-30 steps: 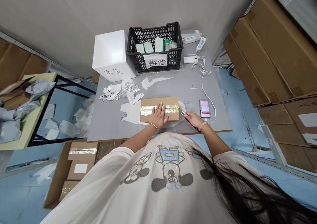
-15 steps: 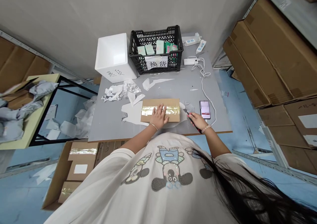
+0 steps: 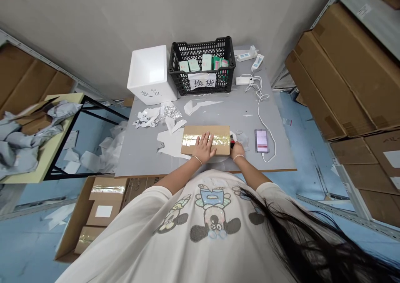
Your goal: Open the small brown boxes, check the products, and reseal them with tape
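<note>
Two hands steadied a taped cardboard box [image 3: 193, 132]: the left hand [image 3: 204, 146] lay flat and open, the right hand [image 3: 238, 150] closed around a small cutter [image 3: 232, 140].

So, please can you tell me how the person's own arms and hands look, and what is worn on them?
The left hand and right hand are bare, without gloves. A thin pale bangle circles the left wrist, a slightly thicker pale bracelet the right. The arms come out of the wide short sleeves of a white T-shirt.
</note>
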### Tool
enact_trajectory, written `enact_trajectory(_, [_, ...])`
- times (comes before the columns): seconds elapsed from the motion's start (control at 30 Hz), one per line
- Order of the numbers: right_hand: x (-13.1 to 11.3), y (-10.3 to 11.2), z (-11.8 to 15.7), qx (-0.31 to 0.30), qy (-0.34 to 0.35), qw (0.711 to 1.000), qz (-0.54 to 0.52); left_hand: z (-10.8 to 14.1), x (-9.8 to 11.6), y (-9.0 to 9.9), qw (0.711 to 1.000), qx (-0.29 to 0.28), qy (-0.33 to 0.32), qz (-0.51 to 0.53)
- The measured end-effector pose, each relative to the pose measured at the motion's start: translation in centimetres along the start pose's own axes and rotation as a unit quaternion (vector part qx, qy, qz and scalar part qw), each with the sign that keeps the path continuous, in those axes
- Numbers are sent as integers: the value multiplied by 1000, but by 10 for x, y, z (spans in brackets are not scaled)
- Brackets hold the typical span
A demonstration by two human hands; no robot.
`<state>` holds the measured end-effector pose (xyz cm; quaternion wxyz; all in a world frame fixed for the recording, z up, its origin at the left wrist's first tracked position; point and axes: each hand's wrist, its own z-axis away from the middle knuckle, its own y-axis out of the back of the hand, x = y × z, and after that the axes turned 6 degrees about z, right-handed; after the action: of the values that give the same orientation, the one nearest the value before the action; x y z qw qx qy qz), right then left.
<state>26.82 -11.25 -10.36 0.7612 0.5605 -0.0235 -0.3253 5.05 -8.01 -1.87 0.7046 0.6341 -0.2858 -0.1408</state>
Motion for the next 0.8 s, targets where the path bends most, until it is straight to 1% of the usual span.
enact_trajectory(0.13, [8, -6, -2, -24, -13, 999, 17, 1, 0, -2, 1000, 0, -2, 4])
enact_trajectory(0.23, [10, 3, -2, -4, -10, 1000, 10, 1, -1, -1, 1000, -4, -6, 16])
enact_trajectory(0.27, [9, 9, -1, 20, -4, 1000, -2, 1, -2, 1, 1000, -6, -9, 24])
enact_trajectory(0.33, [2, 26, 7, 103, 26, 994, -39, -1, -10, 7, 999, -15, -18, 47])
enact_trajectory(0.4, [-10, 44, 24, 192, 92, 975, -70, -7, -23, 17, 997, -18, -21, 66])
enact_trajectory(0.43, [-19, 50, 35, 216, 138, 964, -68, -11, -32, 22, 997, -16, -21, 69])
enact_trajectory(0.47, [-28, 54, 47, 215, 192, 956, -50, -16, -41, 28, 997, -15, -21, 67])
enact_trajectory(0.5, [-39, 55, 59, 191, 253, 948, -20, -21, -51, 33, 998, -17, -25, 61])
enact_trajectory(0.57, [-60, 48, 80, 132, 350, 926, 49, -33, -69, 42, 997, -37, -49, 47])
enact_trajectory(0.6, [-70, 42, 88, 110, 378, 916, 79, -38, -76, 46, 995, -54, -67, 41])
enact_trajectory(0.67, [-85, 26, 96, 94, 393, 907, 118, -46, -87, 49, 991, -85, -95, 32])
enact_trajectory(0.73, [-94, 12, 99, 103, 372, 912, 135, -51, -92, 50, 990, -99, -101, 22])
enact_trajectory(0.8, [-98, 3, 98, 112, 346, 920, 143, -53, -92, 49, 991, -99, -93, 10])
